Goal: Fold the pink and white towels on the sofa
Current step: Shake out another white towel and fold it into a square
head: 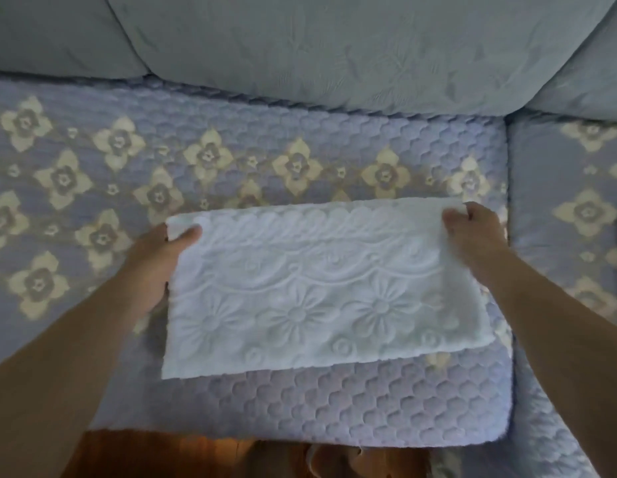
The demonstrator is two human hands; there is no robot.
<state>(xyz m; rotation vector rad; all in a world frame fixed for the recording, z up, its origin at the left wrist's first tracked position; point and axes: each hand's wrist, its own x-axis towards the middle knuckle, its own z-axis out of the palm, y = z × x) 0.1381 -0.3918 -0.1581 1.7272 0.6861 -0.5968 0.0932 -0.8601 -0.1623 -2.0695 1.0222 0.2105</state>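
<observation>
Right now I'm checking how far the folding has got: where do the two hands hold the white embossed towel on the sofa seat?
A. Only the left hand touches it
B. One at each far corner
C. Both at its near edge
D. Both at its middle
B: the left hand grips the far left corner and the right hand grips the far right corner of the white embossed towel.

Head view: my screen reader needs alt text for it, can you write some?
Two bare hands hold a white embossed towel by its far corners over a blue quilted sofa seat: left hand at the left corner, right hand at the right. No pink towel shows.
</observation>
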